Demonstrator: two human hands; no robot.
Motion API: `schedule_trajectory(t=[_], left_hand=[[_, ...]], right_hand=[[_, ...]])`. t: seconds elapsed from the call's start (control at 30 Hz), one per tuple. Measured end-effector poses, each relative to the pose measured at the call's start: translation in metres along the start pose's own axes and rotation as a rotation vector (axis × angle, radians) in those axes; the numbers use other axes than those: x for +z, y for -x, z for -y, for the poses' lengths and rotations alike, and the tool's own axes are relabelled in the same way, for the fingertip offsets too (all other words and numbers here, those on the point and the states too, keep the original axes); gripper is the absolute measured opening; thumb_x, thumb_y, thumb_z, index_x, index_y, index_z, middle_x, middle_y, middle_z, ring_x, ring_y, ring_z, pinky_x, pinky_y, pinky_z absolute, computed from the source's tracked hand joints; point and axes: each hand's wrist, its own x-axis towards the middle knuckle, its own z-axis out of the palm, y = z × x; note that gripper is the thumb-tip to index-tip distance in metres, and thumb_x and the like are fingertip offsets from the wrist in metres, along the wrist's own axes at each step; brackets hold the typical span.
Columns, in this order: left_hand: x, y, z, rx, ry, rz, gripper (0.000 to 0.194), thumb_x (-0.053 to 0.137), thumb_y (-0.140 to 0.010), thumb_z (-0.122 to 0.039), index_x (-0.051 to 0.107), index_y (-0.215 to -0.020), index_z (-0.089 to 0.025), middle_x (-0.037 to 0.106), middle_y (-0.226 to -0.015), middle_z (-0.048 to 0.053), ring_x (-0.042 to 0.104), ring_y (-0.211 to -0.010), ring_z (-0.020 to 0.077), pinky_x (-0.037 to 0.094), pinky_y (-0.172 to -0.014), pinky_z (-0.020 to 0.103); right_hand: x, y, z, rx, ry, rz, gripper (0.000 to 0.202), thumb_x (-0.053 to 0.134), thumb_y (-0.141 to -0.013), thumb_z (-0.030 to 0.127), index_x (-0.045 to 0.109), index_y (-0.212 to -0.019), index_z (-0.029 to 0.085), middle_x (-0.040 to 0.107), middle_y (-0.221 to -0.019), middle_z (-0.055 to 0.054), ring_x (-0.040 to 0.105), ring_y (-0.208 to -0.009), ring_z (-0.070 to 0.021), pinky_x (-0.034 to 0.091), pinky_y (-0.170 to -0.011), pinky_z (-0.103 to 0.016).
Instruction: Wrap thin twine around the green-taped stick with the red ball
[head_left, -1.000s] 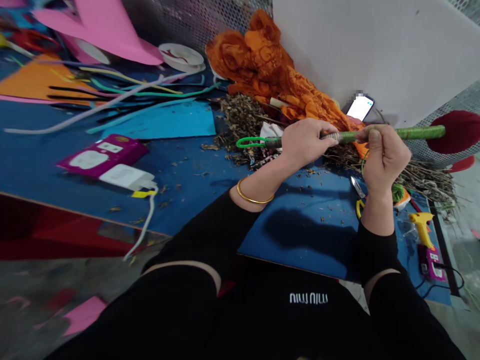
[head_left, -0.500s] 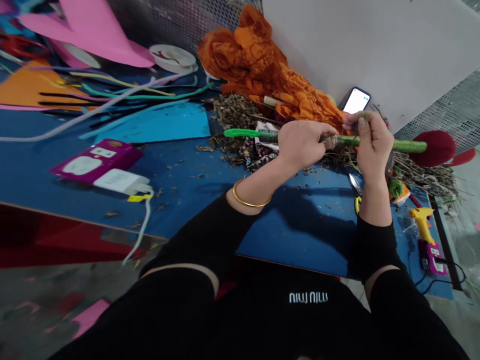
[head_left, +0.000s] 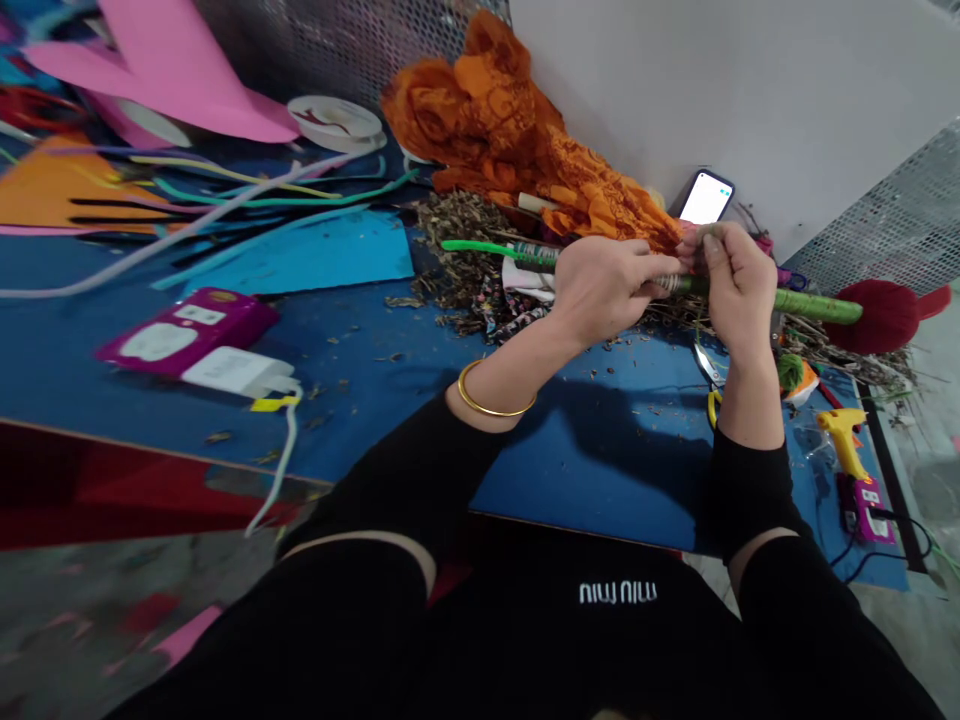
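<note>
A green-wrapped stem (head_left: pixel 814 305) lies nearly level across both hands, with a dark red fuzzy flower head (head_left: pixel 877 315) at its right end. From its left end a bright green loop (head_left: pixel 476 247) sticks out. My left hand (head_left: pixel 604 290), a gold bangle on the wrist, is closed round the stem's darker left part. The fingers of my right hand (head_left: pixel 731 270) are pinched together just above the stem; what lies between their tips is too small to make out. Behind the hands is an orange patterned cloth (head_left: pixel 592 180) on dried plant stalks (head_left: pixel 465 220).
A lit phone (head_left: pixel 706 197) leans at the wall. Scissors (head_left: pixel 709 375) lie below my right hand, with a yellow glue gun (head_left: pixel 846 440) farther right. At left are purple-and-white power packs (head_left: pixel 187 330), blue sheet (head_left: pixel 315 250), pipe cleaners and a ribbon spool (head_left: pixel 335 122).
The stem has tilted slightly, its flower end lower and its green loop higher and seen narrower. My right hand has moved slightly left. The whole view has shifted a little.
</note>
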Motion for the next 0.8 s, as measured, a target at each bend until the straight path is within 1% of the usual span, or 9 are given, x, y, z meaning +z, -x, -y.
schedule_trajectory(t=[0.13,0.3,0.4,0.47,0.53,0.6,0.67,0.7,0.8], left_hand=[[-0.001,0.000,0.000,0.028,-0.031,0.002,0.034,0.060,-0.096,-0.034,0.083,-0.120,-0.037,0.078,-0.093,0.003,0.069,-0.085,0.0241,0.044,-0.074,0.036],[-0.002,0.000,0.002,-0.006,-0.016,-0.003,0.033,0.066,-0.092,-0.031,0.085,-0.118,-0.037,0.079,-0.091,0.002,0.071,-0.087,0.0248,0.046,-0.076,0.036],[-0.005,-0.002,0.012,-0.070,0.017,-0.012,0.032,0.071,-0.090,-0.032,0.085,-0.118,-0.040,0.082,-0.099,0.001,0.073,-0.093,0.0257,0.049,-0.081,0.036],[-0.008,-0.004,0.021,-0.111,0.050,-0.030,0.033,0.075,-0.088,-0.034,0.085,-0.118,-0.039,0.083,-0.104,0.001,0.073,-0.099,0.0270,0.050,-0.084,0.037],[-0.013,-0.005,0.033,-0.144,0.094,-0.046,0.033,0.078,-0.086,-0.035,0.085,-0.119,-0.036,0.084,-0.106,0.003,0.072,-0.103,0.0284,0.051,-0.086,0.036],[-0.018,-0.005,0.044,-0.171,0.140,-0.057,0.033,0.078,-0.085,-0.036,0.085,-0.118,-0.033,0.083,-0.104,0.004,0.072,-0.107,0.0299,0.053,-0.086,0.036],[-0.023,-0.005,0.054,-0.184,0.167,-0.067,0.032,0.078,-0.086,-0.037,0.085,-0.116,-0.032,0.083,-0.100,0.005,0.072,-0.109,0.0307,0.054,-0.085,0.036],[-0.025,-0.005,0.059,-0.184,0.170,-0.071,0.031,0.079,-0.086,-0.038,0.086,-0.115,-0.032,0.083,-0.099,0.005,0.072,-0.109,0.0309,0.054,-0.084,0.036],[-0.031,-0.005,0.065,-0.164,0.163,-0.074,0.028,0.083,-0.082,-0.039,0.087,-0.109,-0.034,0.083,-0.094,0.003,0.074,-0.103,0.0303,0.055,-0.082,0.036]], right_hand=[[0.002,-0.002,-0.002,0.013,0.013,0.029,0.036,0.051,-0.106,0.062,0.070,-0.096,0.032,0.077,-0.102,-0.001,0.072,-0.100,-0.0203,0.060,-0.096,-0.039],[-0.006,-0.006,-0.003,-0.098,-0.025,-0.032,0.038,0.061,-0.102,0.059,0.070,-0.084,0.026,0.076,-0.109,-0.006,0.068,-0.114,-0.0225,0.057,-0.106,-0.044],[-0.030,-0.002,0.002,0.022,-0.118,-0.050,0.037,0.067,-0.098,0.058,0.067,-0.079,0.027,0.074,-0.091,-0.006,0.067,-0.085,-0.0182,0.058,-0.080,-0.038],[-0.053,0.002,0.004,0.142,-0.180,-0.040,0.035,0.073,-0.093,0.057,0.067,-0.076,0.027,0.068,-0.075,-0.003,0.053,-0.058,-0.0127,0.045,-0.057,-0.034],[-0.078,0.006,0.002,0.206,-0.222,-0.065,0.030,0.082,-0.084,0.053,0.070,-0.076,0.026,0.057,-0.061,0.001,0.036,-0.042,-0.0084,0.027,-0.045,-0.032],[-0.102,0.006,-0.007,0.215,-0.244,-0.183,0.022,0.087,-0.077,0.044,0.074,-0.078,0.026,0.048,-0.052,0.004,0.026,-0.038,-0.0066,0.015,-0.043,-0.033],[-0.123,0.003,-0.025,0.236,-0.281,-0.384,0.006,0.081,-0.079,0.031,0.077,-0.080,0.027,0.048,-0.053,0.004,0.021,-0.039,-0.0061,0.010,-0.045,-0.034],[-0.132,0.001,-0.035,0.263,-0.314,-0.497,0.005,0.076,-0.082,0.025,0.077,-0.079,0.028,0.051,-0.056,0.003,0.020,-0.040,-0.0059,0.009,-0.045,-0.035],[-0.153,-0.005,-0.069,0.285,-0.290,-0.716,0.027,0.059,-0.090,0.015,0.072,-0.070,0.029,0.059,-0.065,0.000,0.016,-0.040,-0.0049,0.005,-0.045,-0.036]])
